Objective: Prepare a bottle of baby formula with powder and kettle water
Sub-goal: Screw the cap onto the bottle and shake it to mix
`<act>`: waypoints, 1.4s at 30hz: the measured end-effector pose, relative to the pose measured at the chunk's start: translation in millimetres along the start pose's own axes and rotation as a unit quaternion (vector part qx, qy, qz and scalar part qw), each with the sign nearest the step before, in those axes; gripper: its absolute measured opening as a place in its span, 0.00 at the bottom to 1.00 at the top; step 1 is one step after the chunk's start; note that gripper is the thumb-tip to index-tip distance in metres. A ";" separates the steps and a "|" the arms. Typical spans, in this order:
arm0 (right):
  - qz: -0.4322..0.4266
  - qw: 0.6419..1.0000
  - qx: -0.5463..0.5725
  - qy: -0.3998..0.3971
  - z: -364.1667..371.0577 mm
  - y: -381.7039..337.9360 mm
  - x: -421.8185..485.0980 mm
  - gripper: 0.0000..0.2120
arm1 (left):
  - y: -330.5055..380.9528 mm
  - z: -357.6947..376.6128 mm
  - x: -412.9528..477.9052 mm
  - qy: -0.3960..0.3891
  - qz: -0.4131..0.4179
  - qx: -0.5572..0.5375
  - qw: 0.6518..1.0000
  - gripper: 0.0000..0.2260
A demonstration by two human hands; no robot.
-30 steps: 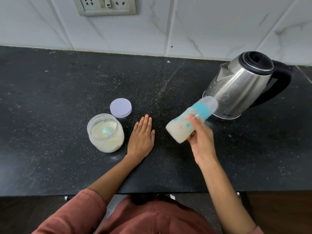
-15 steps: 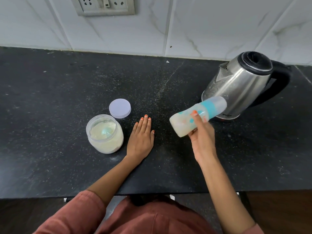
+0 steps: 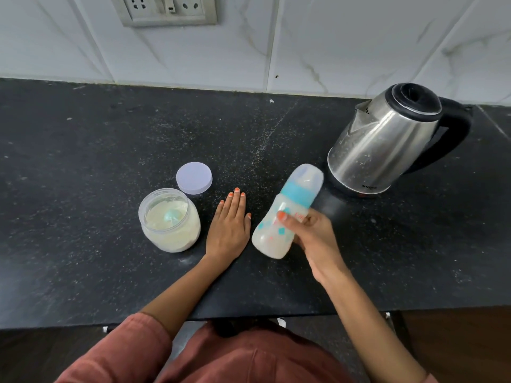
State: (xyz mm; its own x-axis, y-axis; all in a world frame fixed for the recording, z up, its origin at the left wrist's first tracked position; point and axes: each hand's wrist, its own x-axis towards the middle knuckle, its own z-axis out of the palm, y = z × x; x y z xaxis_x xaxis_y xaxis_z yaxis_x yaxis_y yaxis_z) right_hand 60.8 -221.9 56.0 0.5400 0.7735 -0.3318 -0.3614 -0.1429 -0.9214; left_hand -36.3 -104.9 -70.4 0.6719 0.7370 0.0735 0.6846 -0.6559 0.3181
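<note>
The powder jar [image 3: 169, 219] sits left of my left hand [image 3: 228, 230], its lid [image 3: 194, 177] behind — bottle [image 3: 272, 236] right, kettle [image 3: 387, 142] beyond.

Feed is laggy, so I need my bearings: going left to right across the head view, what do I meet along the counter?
In order: jar → left hand → bottle → kettle.
</note>
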 end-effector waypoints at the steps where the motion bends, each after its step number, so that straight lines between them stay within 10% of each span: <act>1: 0.002 1.000 -0.011 -0.009 -1.0 0.1 -1.8 0.10 | 0.1 0.0 0.0 -0.001 -0.001 -0.001 1.000 0.31; 7: -0.026 0.963 0.234 0.129 -5.6 -10.0 16.7 0.08 | 0.6 0.2 -0.3 0.005 -0.007 -0.001 1.000 0.30; 13: 0.011 1.000 0.002 -0.009 -4.0 1.8 0.3 0.08 | 0.6 -0.7 0.3 0.002 -0.001 0.000 1.000 0.31; 18: -0.020 0.961 0.250 0.118 -9.9 -9.8 19.6 0.11 | 0.3 -0.1 -0.4 0.006 -0.006 0.003 1.000 0.30; 24: 0.024 0.999 -0.021 -0.012 -6.9 1.3 0.0 0.11 | 1.1 -1.1 0.4 0.001 -0.008 -0.002 1.000 0.24; 30: -0.017 0.964 0.241 0.112 -9.3 -10.2 17.9 0.11 | 0.1 1.0 -1.0 0.011 -0.003 0.005 1.000 0.31; 36: 0.015 1.000 0.016 -0.013 -9.8 -1.4 -1.1 0.15 | 0.4 0.4 0.0 0.011 -0.006 -0.006 1.000 0.30; 42: -0.015 0.954 0.275 0.115 -11.5 -10.8 18.7 0.13 | 0.6 0.0 -1.4 0.009 -0.006 -0.003 1.000 0.30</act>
State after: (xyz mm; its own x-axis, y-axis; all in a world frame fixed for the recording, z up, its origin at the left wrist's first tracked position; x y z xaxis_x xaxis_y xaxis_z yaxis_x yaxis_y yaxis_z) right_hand 83.5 -213.0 57.4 0.6860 0.6070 -0.4012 -0.6535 0.2716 -0.7065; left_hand -36.8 -106.3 -70.3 0.6580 0.7479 0.0872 0.6908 -0.6457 0.3254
